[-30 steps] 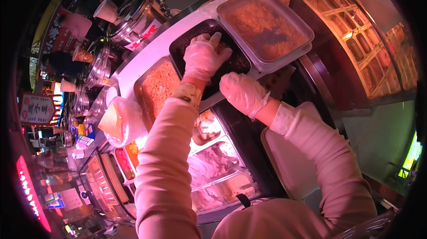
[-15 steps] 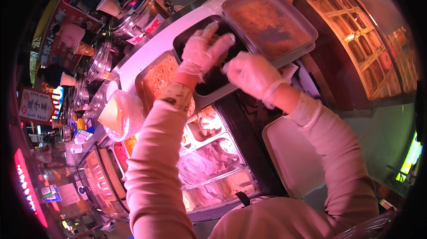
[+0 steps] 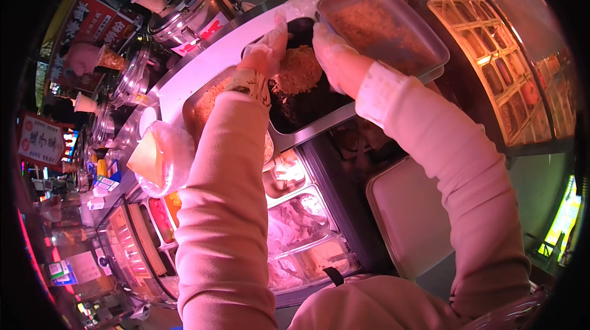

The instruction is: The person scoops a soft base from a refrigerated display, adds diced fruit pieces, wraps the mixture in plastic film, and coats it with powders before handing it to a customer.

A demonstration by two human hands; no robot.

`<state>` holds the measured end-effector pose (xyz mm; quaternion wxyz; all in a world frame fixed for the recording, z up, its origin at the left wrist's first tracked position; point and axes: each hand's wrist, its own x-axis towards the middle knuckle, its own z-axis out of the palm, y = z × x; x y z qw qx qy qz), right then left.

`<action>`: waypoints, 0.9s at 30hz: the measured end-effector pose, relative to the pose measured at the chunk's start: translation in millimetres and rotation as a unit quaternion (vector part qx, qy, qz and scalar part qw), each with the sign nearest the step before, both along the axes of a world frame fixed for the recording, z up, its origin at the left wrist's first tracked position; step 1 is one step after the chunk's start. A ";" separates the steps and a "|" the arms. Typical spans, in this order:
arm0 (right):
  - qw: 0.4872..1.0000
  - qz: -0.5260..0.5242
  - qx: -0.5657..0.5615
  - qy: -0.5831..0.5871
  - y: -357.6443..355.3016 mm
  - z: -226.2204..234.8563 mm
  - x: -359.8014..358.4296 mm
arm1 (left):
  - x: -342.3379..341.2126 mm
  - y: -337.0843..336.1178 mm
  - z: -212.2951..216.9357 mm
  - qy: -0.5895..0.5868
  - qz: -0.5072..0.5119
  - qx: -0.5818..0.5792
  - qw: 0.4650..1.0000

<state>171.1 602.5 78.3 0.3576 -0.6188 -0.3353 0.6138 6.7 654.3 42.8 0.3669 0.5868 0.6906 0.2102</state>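
A rounded, crumb-coated lump (image 3: 299,69) sits in a black tray (image 3: 307,122) of dark crumbs. On its left, my left hand (image 3: 270,48) in a clear glove is open, fingers stretched toward the tray's far side. My right hand (image 3: 332,53), also gloved, stands open along the tray's right side with its fingers pointing away. The lump lies between the two hands; whether either palm touches it I cannot tell. Left of the black tray is a tray of orange-brown crumbs (image 3: 208,101), partly covered by my left forearm. A grey tray with a thin layer of brown crumbs (image 3: 375,29) stands at the far right.
Below the trays, a lit case holds ice cream tubs (image 3: 295,222). A plastic bag with paper sleeves (image 3: 161,158) is at the left. Behind stands a metal canister (image 3: 190,7). A pale lid (image 3: 410,216) lies at right, below a case of small compartments (image 3: 491,59).
Both hands have moved apart to the sides of the black tray, the fingers now straighter. The crumb-coated lump, mostly hidden before, now shows between them.
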 end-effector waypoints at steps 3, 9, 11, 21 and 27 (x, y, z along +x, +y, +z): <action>1.000 0.021 0.012 0.001 8.7 13.4 -16.5 | -4.9 21.8 -11.2 -0.066 -0.041 -0.033 0.996; 0.988 0.131 0.019 -0.082 16.4 27.2 1.3 | 14.8 20.2 13.0 -0.121 -0.065 -0.097 0.986; 0.981 0.179 0.003 -0.080 15.5 26.0 10.5 | 8.4 1.7 40.5 -0.090 -0.025 -0.100 0.991; 0.952 0.260 -0.115 -0.110 -10.4 -3.5 11.3 | 20.3 -78.5 45.8 -0.006 0.067 -0.127 0.990; 0.994 0.028 -0.106 -0.030 -27.3 -16.3 -16.4 | 37.4 -83.9 30.3 -0.183 0.289 -0.154 0.927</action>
